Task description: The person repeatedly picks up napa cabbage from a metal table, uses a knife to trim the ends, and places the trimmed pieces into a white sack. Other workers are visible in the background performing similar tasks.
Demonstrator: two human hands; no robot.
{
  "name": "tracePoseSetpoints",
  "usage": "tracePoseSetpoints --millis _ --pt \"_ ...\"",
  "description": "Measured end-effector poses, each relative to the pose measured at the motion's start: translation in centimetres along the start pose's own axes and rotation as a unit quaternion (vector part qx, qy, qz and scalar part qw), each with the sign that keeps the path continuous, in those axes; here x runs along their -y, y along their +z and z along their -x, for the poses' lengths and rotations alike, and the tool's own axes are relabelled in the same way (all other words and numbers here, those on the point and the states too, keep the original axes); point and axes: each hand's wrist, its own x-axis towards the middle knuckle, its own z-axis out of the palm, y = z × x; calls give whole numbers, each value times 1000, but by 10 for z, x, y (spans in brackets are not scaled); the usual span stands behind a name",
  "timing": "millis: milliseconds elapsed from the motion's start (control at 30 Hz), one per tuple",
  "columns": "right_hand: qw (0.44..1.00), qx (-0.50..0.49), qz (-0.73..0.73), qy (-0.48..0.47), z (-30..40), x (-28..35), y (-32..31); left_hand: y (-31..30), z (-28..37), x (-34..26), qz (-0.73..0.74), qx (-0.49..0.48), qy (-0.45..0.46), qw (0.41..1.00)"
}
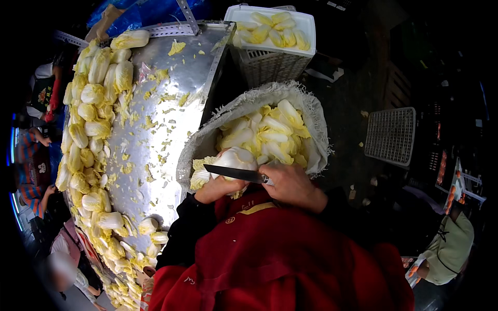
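Note:
My left hand (221, 188) holds a napa cabbage (235, 161) from below, its pale base turned up and a ragged outer leaf hanging at the left. In my right hand (291, 183) is a knife (233, 173), its dark blade lying across the near side of the cabbage and pointing left. Just beyond both hands stands a woven sack (311, 112) with a frayed, rolled rim. Loose yellow and white cabbage leaves (268, 134) fill much of it. The far side of the held cabbage overlaps the sack's opening.
A metal table (155, 116) at the left bears rows of napa cabbages (92, 93) and leaf scraps. Behind the sack, a white tray (310, 29) of small cabbages rests on a plastic crate (268, 68). Another crate (390, 136) lies right. Several people stand beyond the table; one person is at lower right.

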Motion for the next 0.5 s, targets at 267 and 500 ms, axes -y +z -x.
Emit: tracePoseSetpoints --millis 267,500 --pt "1000 -11 -7 18 2 1 2 2 -4 15 -63 -14 86 994" --pt "999 -18 -1 51 3 -4 16 6 11 -3 114 -4 -55 992"
